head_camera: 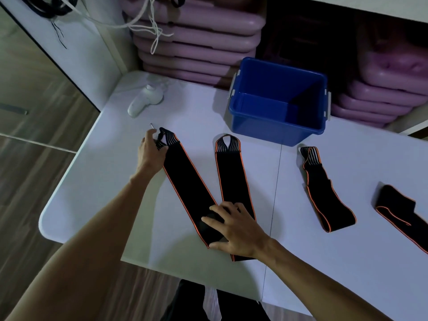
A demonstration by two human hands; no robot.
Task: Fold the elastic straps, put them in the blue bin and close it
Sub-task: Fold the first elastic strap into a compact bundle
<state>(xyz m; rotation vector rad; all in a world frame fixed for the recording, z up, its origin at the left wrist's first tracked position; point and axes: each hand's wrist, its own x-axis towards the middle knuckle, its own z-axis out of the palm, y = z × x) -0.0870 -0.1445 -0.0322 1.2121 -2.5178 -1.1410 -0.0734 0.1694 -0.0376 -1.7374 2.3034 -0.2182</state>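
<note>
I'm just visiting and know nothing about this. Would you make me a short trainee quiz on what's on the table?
1. How many elastic straps lie on the table?
2. True or false: the blue bin already holds a strap.
3. Which hand grips the looped end of the leftmost strap: A) left, B) right?

Key:
1. Four; the strap at the right edge is partly cut off.
2. False; the bin is empty and open, no lid in view.
3. A; the left hand holds the loop, and the right hand presses the near end flat.
</note>
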